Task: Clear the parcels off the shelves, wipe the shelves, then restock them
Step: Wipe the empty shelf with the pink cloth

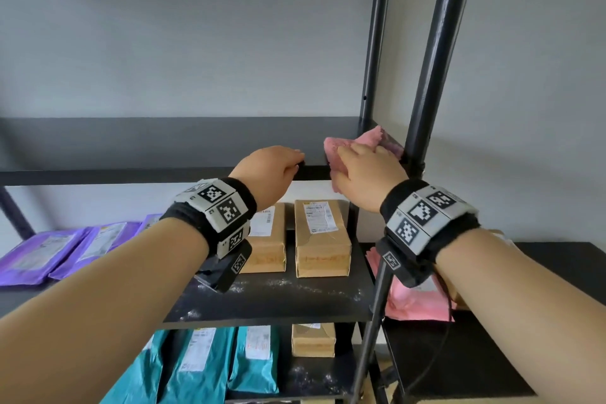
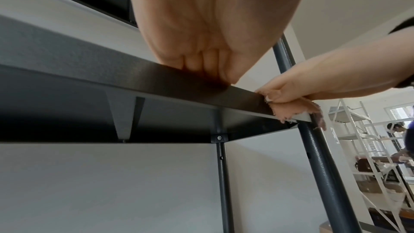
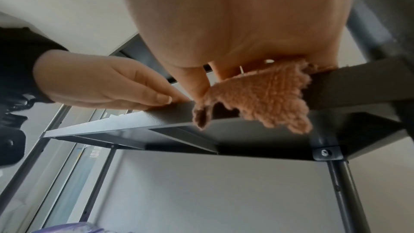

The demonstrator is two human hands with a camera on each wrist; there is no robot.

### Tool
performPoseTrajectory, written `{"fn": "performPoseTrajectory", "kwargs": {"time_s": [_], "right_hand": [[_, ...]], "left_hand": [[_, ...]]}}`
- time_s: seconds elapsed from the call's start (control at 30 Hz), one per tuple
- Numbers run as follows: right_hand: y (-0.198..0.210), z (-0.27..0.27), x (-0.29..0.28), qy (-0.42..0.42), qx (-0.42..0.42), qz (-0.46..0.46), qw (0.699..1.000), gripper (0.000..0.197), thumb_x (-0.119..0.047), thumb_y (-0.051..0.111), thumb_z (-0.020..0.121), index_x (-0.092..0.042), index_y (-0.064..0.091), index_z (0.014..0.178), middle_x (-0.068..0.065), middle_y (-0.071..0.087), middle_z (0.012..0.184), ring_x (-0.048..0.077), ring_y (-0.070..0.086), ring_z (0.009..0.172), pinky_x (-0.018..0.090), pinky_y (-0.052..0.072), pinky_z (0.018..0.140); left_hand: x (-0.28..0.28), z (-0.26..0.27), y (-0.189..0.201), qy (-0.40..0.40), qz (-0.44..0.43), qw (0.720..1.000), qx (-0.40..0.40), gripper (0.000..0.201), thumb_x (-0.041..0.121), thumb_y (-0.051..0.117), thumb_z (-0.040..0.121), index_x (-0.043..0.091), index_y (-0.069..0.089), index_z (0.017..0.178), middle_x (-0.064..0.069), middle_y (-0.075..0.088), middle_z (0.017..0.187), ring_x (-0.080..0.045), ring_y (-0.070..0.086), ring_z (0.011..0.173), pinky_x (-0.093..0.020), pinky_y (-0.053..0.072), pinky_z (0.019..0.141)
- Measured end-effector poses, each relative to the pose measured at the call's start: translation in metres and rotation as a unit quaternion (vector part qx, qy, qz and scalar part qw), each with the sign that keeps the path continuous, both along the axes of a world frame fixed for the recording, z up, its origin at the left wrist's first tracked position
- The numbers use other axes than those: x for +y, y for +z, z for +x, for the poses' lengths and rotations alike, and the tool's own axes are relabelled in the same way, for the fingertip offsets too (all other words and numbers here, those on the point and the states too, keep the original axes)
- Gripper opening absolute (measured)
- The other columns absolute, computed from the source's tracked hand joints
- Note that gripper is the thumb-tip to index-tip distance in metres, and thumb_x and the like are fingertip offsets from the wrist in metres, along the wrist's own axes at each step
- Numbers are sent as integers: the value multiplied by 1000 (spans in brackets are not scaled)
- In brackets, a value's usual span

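Pressing a pink cloth (image 1: 367,144) down at the right front corner of the black upper shelf (image 1: 164,141) with the right hand (image 1: 367,174), just beside the front post (image 1: 429,75); fingers lying over the cloth, thumb curling under its edge, part of the fabric hanging over the shelf's front lip; resting the left hand (image 1: 272,170) on that same front edge a little to the left, fingers bending over the lip and holding nothing else, thumb lying along the edge; standing two brown cardboard parcels (image 1: 323,236) side by side on the middle shelf (image 1: 278,302) below; lying to their left, purple mailer bags (image 1: 49,252); sitting on the lowest visible shelf, teal mailer bags (image 1: 203,367) and another brown box (image 1: 313,339); lying on the black surface (image 1: 541,259) to the right, a pink bag (image 1: 416,302).
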State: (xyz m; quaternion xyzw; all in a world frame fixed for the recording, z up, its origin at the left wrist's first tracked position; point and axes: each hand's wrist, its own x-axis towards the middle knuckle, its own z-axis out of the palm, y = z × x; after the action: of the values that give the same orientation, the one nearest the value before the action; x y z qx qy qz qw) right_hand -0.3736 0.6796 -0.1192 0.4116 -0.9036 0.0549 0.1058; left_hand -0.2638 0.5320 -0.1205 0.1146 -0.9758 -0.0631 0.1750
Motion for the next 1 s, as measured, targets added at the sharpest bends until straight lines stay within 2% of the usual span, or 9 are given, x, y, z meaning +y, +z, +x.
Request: {"fn": "performPoseTrajectory", "kwargs": {"time_s": [0.17,0.37,0.53,1.0], "right_hand": [[-2,11,-25,71,23,-3,997,53,-45,37,95,-17,36,141,5,37,147,34,42,125,43,33,105],[-6,51,-86,128,60,11,990,52,-46,38,95,-17,36,139,4,39,145,35,46,121,43,37,101],[-8,91,-133,136,68,7,988,52,-45,40,95,-18,36,139,3,39,145,35,45,120,44,38,101],[-9,220,-286,93,51,-5,994,52,-40,46,93,-20,33,140,4,37,145,37,43,117,41,35,101]], "left_hand": [[-27,29,-2,50,8,996,79,38,13,36,98,15,54,131,-3,53,136,-21,46,128,-34,38,105],[-70,82,-10,134,-30,987,84,37,15,39,97,18,56,130,1,53,136,-22,46,127,-35,38,104],[-114,132,-14,164,-39,982,80,38,16,40,97,18,54,131,2,52,137,-22,44,128,-35,37,105],[-269,260,-15,163,-54,985,27,41,19,41,97,23,47,137,5,45,142,-21,39,132,-36,32,108]]}}
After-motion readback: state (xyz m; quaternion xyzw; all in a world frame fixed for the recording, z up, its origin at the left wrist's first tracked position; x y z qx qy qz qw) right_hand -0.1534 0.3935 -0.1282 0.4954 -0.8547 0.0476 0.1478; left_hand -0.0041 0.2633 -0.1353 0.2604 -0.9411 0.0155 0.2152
